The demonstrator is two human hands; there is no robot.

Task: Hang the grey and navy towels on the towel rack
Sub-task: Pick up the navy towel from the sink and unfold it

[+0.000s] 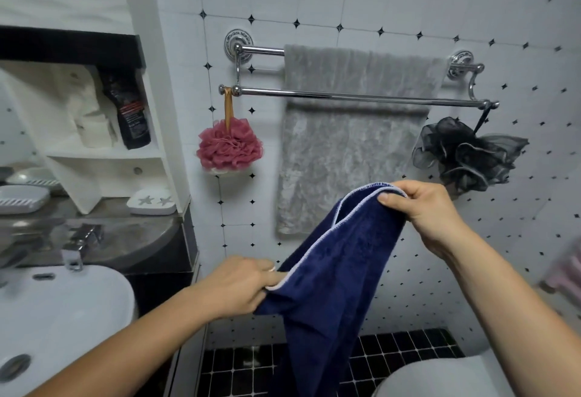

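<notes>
Head view. The navy towel is held in the air between both hands, in front of and below the towel rack, touching neither of its bars. The right hand pinches the upper corner: the thumb lies on the near face of the cloth and the curled fingers wrap over the pale-piped hem to the far face, so the hem passes through the grip. The left hand, lower and nearer the camera, pinches the same piped edge at its lower end, with fingers curled and the cloth emerging from between thumb and fingertips. Between the two grips the piped edge runs obliquely, rising from lower left to upper right. Below that edge the body of the towel hangs in loose folds with its long axis close to vertical, its lower end passing out of the bottom of the frame. The grey towel is draped over the rear, upper bar of the rack and hangs flat against the tiled wall, behind the front bar. A pink bath puff hangs from the left end of the front bar and a black bath puff from the right end. A white basin lies at lower left.
</notes>
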